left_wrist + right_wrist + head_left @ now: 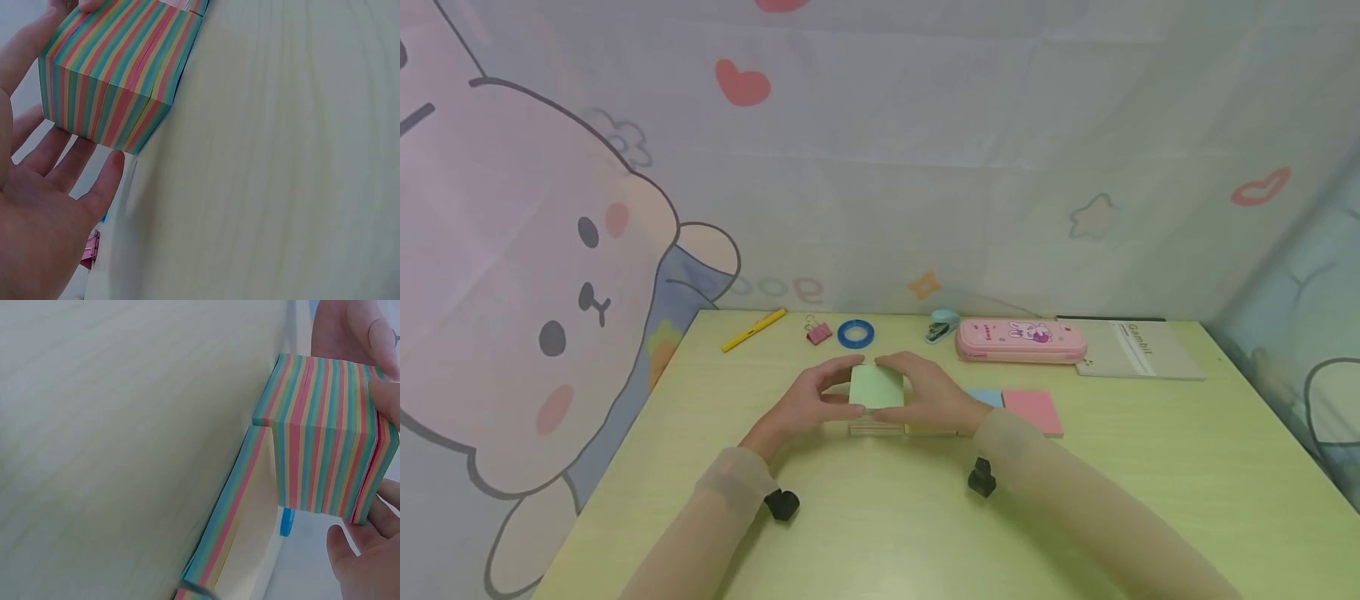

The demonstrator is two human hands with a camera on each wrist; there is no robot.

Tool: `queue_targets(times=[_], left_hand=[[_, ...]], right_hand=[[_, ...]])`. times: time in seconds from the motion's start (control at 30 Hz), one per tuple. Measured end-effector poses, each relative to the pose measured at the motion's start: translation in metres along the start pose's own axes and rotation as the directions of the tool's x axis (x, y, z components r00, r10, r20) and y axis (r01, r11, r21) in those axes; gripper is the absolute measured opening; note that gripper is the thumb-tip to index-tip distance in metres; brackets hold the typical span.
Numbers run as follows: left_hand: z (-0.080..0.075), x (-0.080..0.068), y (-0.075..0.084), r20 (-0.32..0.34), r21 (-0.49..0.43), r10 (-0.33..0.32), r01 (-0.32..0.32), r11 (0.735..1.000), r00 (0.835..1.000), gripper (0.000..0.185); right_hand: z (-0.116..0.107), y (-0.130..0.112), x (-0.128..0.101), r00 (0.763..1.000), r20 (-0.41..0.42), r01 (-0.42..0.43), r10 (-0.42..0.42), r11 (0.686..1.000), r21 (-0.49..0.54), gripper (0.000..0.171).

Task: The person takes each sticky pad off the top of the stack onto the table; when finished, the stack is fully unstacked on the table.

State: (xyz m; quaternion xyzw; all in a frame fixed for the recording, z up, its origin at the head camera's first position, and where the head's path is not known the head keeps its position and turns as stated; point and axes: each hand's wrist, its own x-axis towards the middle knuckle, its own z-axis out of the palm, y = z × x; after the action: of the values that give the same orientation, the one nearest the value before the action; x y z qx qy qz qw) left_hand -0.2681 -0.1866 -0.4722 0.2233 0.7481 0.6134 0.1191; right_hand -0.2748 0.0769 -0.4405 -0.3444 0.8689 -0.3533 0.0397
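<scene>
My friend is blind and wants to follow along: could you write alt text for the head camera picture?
Two hands, left hand and right hand, hold a thick block of sticky notes, green sheet on top, just above a pale green desk. Behind them lie a yellow pen, a blue tape roll and a pink pencil case.

Head view from above; wrist views close in

Looking forward and down over the desk (880,533); both wrists skimming its surface, sharing the striped paper block (115,81) at frame edge.
</scene>
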Motion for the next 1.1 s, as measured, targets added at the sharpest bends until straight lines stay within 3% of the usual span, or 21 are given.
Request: queue_targets(times=[0.17,0.37,0.53,0.8,1.1], left_hand=[[0.003,0.000,0.000,0.008,-0.015,-0.003,0.003,1.000,1.000,0.081],[0.003,0.000,0.002,-0.010,0.029,-0.037,0.038,0.999,0.999,0.075],[0.001,0.000,0.001,-0.015,0.054,-0.061,0.061,0.997,0.998,0.073],[0.002,-0.001,0.004,-0.022,0.062,-0.065,0.066,0.996,0.998,0.073],[0.004,0.001,0.005,-0.015,0.076,-0.064,0.065,0.995,0.998,0.072]], right_hand=[[-0.008,0.011,-0.009,1.000,-0.005,-0.028,0.028,1.000,0.005,0.082],[-0.033,0.028,-0.033,0.996,-0.022,-0.084,0.085,0.995,0.047,0.083],[-0.060,0.049,-0.060,0.996,-0.044,-0.075,0.079,0.993,0.090,0.085],[-0.104,0.093,-0.104,0.992,-0.030,-0.121,0.122,0.992,0.040,0.084],[-0.139,0.137,-0.157,0.965,-0.036,-0.258,0.259,0.966,0.016,0.087]])
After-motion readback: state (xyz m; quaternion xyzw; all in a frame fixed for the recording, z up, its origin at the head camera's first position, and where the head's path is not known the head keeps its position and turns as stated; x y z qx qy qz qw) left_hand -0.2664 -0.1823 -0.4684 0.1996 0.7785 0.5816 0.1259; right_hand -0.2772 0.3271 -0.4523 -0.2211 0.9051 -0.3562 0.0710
